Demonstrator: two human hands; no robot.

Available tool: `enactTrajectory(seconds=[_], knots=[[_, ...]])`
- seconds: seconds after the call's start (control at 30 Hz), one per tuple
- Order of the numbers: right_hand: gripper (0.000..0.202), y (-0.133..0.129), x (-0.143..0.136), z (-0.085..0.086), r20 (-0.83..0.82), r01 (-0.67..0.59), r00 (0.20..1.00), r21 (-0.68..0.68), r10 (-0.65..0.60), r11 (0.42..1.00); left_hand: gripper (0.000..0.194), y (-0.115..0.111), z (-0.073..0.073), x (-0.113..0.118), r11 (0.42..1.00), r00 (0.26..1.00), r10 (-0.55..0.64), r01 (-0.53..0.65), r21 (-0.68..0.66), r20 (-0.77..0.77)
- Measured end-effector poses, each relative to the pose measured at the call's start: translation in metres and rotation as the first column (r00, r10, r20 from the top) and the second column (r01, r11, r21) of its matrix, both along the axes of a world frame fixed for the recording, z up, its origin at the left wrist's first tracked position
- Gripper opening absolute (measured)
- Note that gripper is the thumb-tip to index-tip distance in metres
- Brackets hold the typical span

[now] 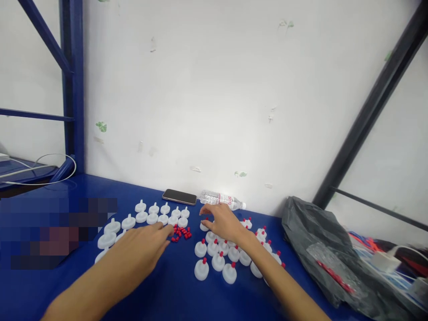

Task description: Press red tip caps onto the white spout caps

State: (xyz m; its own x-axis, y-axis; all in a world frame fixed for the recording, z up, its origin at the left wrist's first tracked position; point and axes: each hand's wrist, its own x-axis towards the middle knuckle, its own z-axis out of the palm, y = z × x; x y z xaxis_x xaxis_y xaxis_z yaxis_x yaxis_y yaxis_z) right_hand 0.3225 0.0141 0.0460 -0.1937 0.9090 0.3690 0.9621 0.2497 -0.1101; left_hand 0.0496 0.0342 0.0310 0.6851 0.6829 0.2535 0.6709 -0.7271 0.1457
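Note:
My left hand (142, 247) reaches over the blue table, its fingertips at the edge of a loose pile of small red caps (182, 232). Its thumb and fingers look apart, with nothing visible between them. White round lids with plain nozzles (141, 206) stand in rows behind and left of that hand. My right hand (221, 220) hovers over a group of white lids with red-tipped nozzles (201, 269). Its thumb and curved fingers are parted, just above a red-tipped lid (203, 226) that it partly hides. The wrist and forearm cover more lids.
A phone (179, 196) and a clear plastic bottle (222, 199) lie along the wall. On the right are a dark plastic bag (310, 240), a clear bag with red pieces (334, 272) and a white plug (386, 261). A pixelated patch covers the left side.

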Motion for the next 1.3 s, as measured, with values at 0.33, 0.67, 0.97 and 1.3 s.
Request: enactTrajectory(seconds=[0.33, 0.67, 0.97, 1.3], knots=[[0.022, 0.022, -0.044, 0.006, 0.043, -0.049, 0.998, -0.047, 0.051, 0.998, 0.052, -0.007, -0.021, 0.023, 0.999, 0.976, 0.027, -0.019, 0.040, -0.218], [0.010, 0.009, -0.041, 0.030, -0.017, -0.008, 1.000, 0.026, 0.009, 1.000, 0.045, -0.005, -0.017, 0.025, 0.999, 0.973, 0.032, -0.029, 0.018, -0.227], [0.014, -0.063, -0.063, 0.009, 0.128, -0.310, 0.940, -0.072, 0.317, 0.948, 0.036, -0.002, -0.014, 0.022, 0.999, 0.979, 0.040, -0.037, 0.020, -0.202], [0.039, -0.065, -0.059, -0.024, 0.185, -0.230, 0.955, -0.038, 0.233, 0.972, 0.031, -0.009, 0.003, 0.023, 0.998, 0.999, -0.024, 0.026, 0.052, -0.035]])
